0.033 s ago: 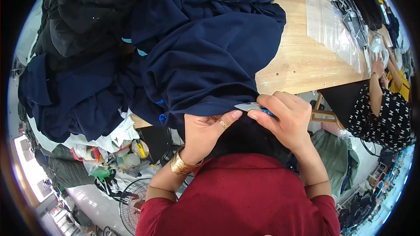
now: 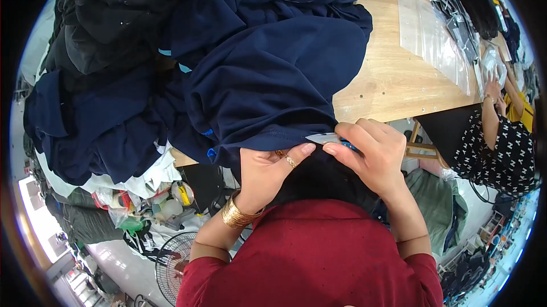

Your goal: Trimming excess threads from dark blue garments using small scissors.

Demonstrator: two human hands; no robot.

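Left hand (image 2: 266, 171) pinching navy garment (image 2: 273, 87) edge, right hand (image 2: 373, 150) grip closed around small snips (image 2: 324, 138), blade near left thumb (image 2: 306, 149)

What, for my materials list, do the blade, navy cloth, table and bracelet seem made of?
Blade: probably steel, by its silvery sheen. Navy cloth: soft, matt textile, judging by its loose folds; fibre unclear. Table: smooth wood or laminate, showing pale grain. Bracelet: likely metal, shiny gold-coloured, with highlights.
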